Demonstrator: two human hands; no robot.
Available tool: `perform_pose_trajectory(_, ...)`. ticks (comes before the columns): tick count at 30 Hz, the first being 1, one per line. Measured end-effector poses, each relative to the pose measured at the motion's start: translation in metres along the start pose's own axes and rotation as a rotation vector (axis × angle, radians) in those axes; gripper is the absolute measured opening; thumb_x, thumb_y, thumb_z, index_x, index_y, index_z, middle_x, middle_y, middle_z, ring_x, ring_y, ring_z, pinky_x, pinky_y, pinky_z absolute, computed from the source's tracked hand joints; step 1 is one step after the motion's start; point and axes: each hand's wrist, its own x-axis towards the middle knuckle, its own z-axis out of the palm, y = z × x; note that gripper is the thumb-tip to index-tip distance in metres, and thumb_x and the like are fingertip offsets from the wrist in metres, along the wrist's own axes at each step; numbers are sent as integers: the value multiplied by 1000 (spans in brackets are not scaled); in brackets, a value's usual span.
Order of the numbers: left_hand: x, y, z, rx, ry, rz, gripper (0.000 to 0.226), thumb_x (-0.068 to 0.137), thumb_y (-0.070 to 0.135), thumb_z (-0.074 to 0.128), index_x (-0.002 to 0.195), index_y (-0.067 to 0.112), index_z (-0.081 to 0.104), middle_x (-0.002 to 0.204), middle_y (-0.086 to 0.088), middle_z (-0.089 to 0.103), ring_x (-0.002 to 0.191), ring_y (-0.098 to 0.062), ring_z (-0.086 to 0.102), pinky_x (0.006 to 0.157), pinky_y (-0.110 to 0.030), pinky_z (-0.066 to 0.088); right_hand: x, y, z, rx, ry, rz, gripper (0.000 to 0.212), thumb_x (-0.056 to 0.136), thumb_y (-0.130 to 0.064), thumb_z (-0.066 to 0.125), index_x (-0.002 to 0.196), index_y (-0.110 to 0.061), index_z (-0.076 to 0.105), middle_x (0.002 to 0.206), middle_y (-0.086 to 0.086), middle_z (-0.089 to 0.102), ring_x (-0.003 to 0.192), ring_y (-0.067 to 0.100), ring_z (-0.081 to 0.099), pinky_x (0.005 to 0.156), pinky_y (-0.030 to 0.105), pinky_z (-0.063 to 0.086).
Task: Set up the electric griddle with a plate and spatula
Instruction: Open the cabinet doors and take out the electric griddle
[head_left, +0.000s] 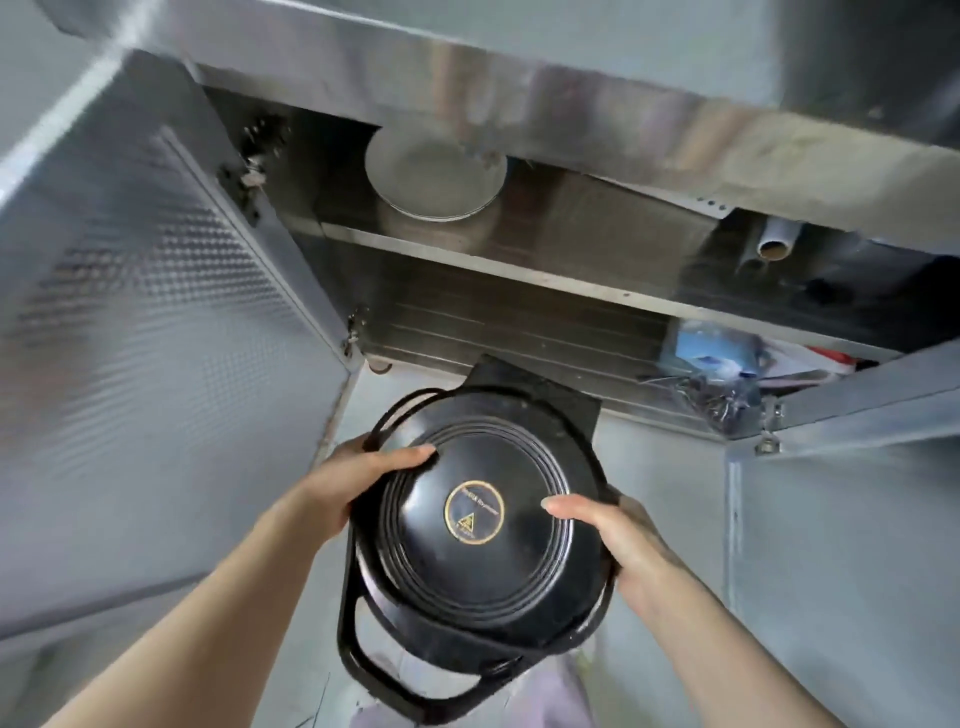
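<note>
Steel cabinet (171, 312) open; L hand (358, 480) & R hand (613, 535) fingers gripping black griddle (475, 519).

The griddle (475, 525) is in the middle foreground, held in front of an open cabinet (519, 322), its rear part touching the cabinet's lower front edge. The left hand (358, 488) is on its left rim, the right hand (608, 540) on its right rim. One cabinet door (145, 312) stands open to the left, the other (852, 415) to the right. Inside, a shelf (493, 267) runs across. On it, at the left, lies a plate (436, 174); at the right lie tubes (774, 241). Below the shelf, at the right, sit bags (717, 364). The surface (571, 73) overhangs the cabinet at the top.
</note>
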Motion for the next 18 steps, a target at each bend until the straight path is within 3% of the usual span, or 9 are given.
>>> perform_pose_trajectory(3,-43,12,2,-45,63,22,67,45,30,91,104,8,69,96,-12,76,86,-27,74,68,-31,59,-43,-14,8,-42,-8,-18,61,35,-32,90,93,-19,74,86,3,79,78,23,76,72,32,57)
perform_pose_trajectory(5,-73,26,1,-61,80,46,73,42,31,91,106,7,67,96,-12,76,85,-27,74,66,-31,59,-74,-29,13,-49,11,-42,61,36,-34,89,94,-20,74,87,2,79,81,23,75,80,36,57)
perform_pose_trajectory(9,-127,61,-2,-90,90,119,82,35,35,93,107,7,67,94,-8,77,85,-24,74,64,-29,58,-133,-65,21,-54,30,-131,54,39,-33,89,90,-24,72,79,-4,78,71,15,75,70,31,56)
perform_pose_trajectory(14,-199,104,-4,-122,76,199,80,39,33,92,110,6,67,100,-11,76,90,-26,73,74,-33,57,-210,-112,28,-53,54,-240,27,49,-27,89,65,-28,66,55,-18,70,61,7,69,58,26,51)
perform_pose_trajectory(16,-226,120,-5,-147,75,235,69,46,29,90,108,8,67,97,-9,76,88,-25,73,67,-31,58,-237,-132,33,-76,23,-279,20,51,-26,87,66,-29,73,63,-14,74,59,8,72,51,20,52)
perform_pose_trajectory(18,-249,135,-7,-171,82,266,57,55,25,89,106,10,68,96,-8,77,86,-24,74,63,-29,58,-260,-151,38,-106,-10,-311,33,48,-28,86,80,-26,76,78,-3,78,71,15,75,61,24,57)
